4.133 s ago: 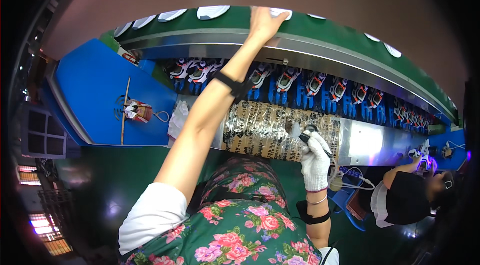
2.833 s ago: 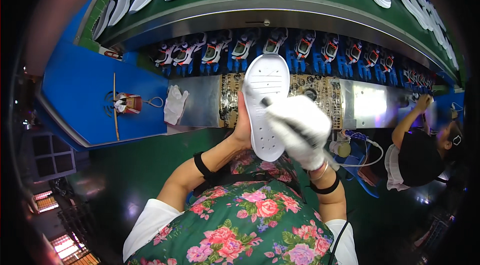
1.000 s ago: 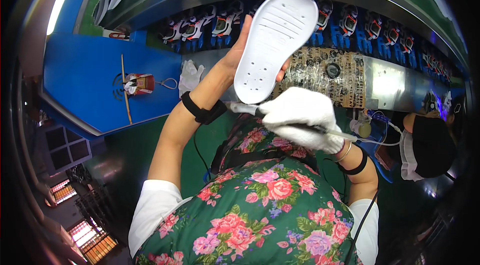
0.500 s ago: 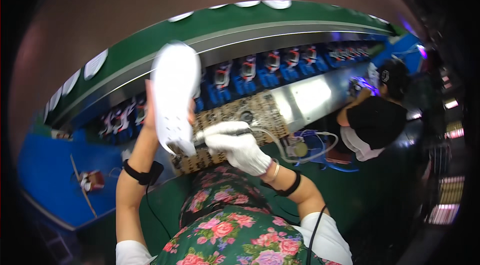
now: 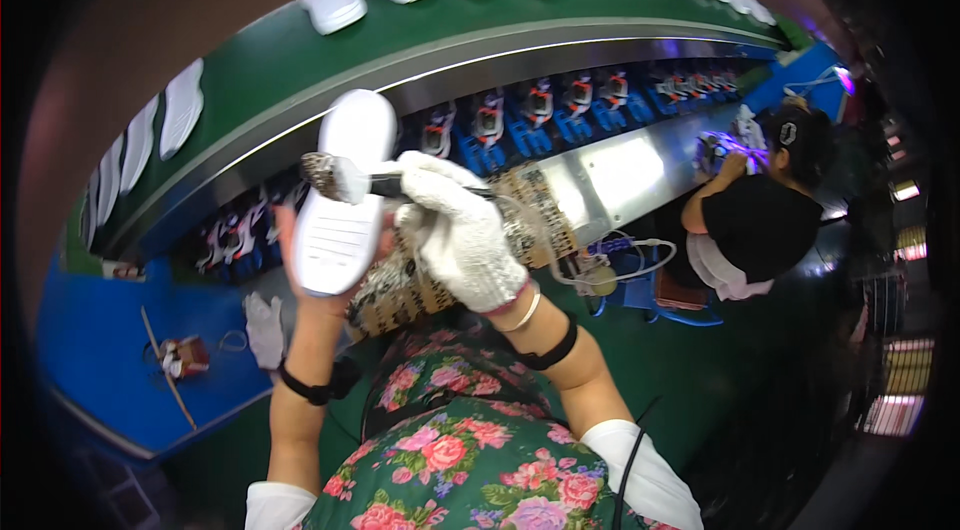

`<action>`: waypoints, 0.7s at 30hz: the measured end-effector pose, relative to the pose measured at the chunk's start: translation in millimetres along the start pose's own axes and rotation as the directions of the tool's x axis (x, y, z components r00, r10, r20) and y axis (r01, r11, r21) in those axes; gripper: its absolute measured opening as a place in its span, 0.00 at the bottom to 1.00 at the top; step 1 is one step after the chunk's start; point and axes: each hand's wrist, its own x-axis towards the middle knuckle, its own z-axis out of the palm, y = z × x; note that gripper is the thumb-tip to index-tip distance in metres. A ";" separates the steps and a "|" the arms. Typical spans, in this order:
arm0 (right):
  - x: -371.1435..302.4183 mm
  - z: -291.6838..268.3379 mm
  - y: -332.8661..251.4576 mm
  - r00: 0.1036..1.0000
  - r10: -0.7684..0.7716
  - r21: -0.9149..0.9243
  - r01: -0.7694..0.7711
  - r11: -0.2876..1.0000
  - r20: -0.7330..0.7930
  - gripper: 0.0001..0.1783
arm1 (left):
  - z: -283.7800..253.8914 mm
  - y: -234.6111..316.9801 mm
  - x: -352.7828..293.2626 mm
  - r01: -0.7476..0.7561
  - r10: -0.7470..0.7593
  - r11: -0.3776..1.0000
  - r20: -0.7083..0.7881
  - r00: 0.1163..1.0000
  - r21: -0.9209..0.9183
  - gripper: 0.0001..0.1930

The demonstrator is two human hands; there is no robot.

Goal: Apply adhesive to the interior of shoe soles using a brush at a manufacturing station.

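My left hand [image 5: 318,303], bare, is wrapped round a white shoe sole [image 5: 340,242], with fingers showing at both of its edges. The sole stands lengthwise in front of me, and its nearer half shows crosswise ridges. In a white knitted glove, my right hand [image 5: 455,235] grips the dark handle of a brush [image 5: 348,180]. The brush's brown and whitish bristle head lies across the middle of the sole and hides part of it; whether it touches the surface I cannot tell. A pale tube [image 5: 545,230] runs from near the glove toward the right.
Below my hands is a bench with a stained brown covering [image 5: 535,200] and a metal plate [image 5: 630,185]. Beyond it, several white soles [image 5: 335,8] rest on a green belt [image 5: 400,35]. A co-worker [image 5: 755,220] sits at the right. A blue table [image 5: 100,330] stands left.
My right hand has raised the brush from the sole's near end to its middle. The sole is turned, now showing a ridged near half instead of holes and a dark gap.
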 end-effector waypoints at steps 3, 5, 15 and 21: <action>-22.7 -4.2 4.2 0.987 -0.146 -0.484 0.158 0.861 0.063 0.11 | -21.6 -33.5 -37.2 0.083 -0.086 0.996 -0.173 0.981 -0.023 0.44; -34.7 -8.7 0.4 0.946 -0.261 -0.774 0.308 0.553 0.190 0.10 | -11.1 -52.3 -47.6 0.194 -0.176 0.973 -0.146 0.974 0.123 0.45; -32.4 -11.3 2.4 0.587 -0.260 -0.642 0.690 -0.335 0.767 0.14 | -13.6 -83.2 -81.4 0.198 -0.210 0.977 -0.214 0.954 -0.076 0.37; -52.3 -11.0 16.8 0.568 -0.054 -0.546 0.756 -0.362 0.821 0.14 | -39.1 -79.6 -86.7 0.208 -0.244 0.962 -0.216 0.945 -0.175 0.37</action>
